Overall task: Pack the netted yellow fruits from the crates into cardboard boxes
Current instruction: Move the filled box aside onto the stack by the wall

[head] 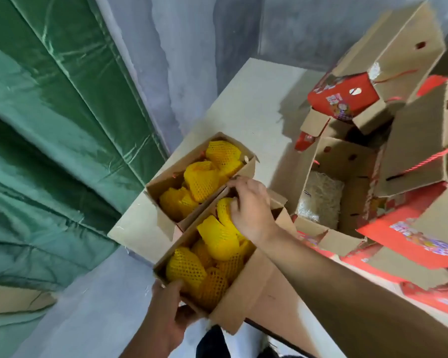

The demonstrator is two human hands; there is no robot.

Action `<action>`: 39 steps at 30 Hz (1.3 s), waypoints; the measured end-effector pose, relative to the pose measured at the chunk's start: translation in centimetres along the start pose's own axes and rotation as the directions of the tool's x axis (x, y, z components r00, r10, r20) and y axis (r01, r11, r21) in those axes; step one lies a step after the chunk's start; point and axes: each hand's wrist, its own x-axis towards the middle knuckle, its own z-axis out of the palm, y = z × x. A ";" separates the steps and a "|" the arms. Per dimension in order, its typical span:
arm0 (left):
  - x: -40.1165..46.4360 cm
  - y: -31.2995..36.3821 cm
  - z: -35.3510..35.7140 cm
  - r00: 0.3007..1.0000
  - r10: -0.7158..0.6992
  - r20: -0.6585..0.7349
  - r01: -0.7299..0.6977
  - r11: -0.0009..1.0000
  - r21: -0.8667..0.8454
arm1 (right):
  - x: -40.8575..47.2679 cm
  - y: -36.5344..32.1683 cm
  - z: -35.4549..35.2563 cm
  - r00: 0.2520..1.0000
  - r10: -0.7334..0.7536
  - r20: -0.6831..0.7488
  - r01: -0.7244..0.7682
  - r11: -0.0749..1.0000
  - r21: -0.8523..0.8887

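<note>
Packing netted yellow fruits [219, 241] into a near cardboard box [239, 293] on a pale table [248, 109].

Left hand [166, 306]: fingers curled round the box's near corner. Right hand [248, 205]: fingers bent over the far end, on the topmost fruit and box edge; firm grasp cannot be told. Second filled box [163, 184] just beyond, touching. Empty red-printed cartons [411, 140] stacked right; green tarpaulin [42, 125] left.

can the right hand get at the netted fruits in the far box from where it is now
Probably yes. The right hand is at the far end of the near box, beside the far box, whose top is open, with nothing over its netted fruits.
</note>
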 end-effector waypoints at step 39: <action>3.3 6.2 5.5 0.972 -0.197 0.130 0.158 0.952 0.262 | 5.2 2.3 -2.1 0.722 0.672 0.163 -0.658 0.740 -0.140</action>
